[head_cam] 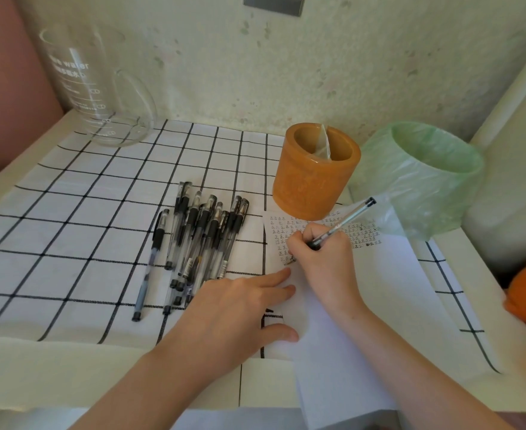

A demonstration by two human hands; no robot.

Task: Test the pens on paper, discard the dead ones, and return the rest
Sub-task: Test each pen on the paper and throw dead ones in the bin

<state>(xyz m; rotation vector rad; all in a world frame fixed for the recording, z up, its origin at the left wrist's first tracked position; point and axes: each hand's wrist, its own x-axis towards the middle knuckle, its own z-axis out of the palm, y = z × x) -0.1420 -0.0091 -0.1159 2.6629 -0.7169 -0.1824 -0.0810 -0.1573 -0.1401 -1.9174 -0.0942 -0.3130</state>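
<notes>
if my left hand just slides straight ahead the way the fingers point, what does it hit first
Probably the right hand. The left hand lies flat on the paper, fingers aimed right and slightly away, nearly touching it. Depth is hard to judge.

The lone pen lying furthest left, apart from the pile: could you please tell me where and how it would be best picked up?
Probably at the clear barrel's middle, from above. The lone pen lies flat on the checked cloth, its capped end towards the wall, with bare cloth on its left. The pile of pens crowds its right, so pinch across the barrel, one finger on each side. The left hand is nearest.
</notes>
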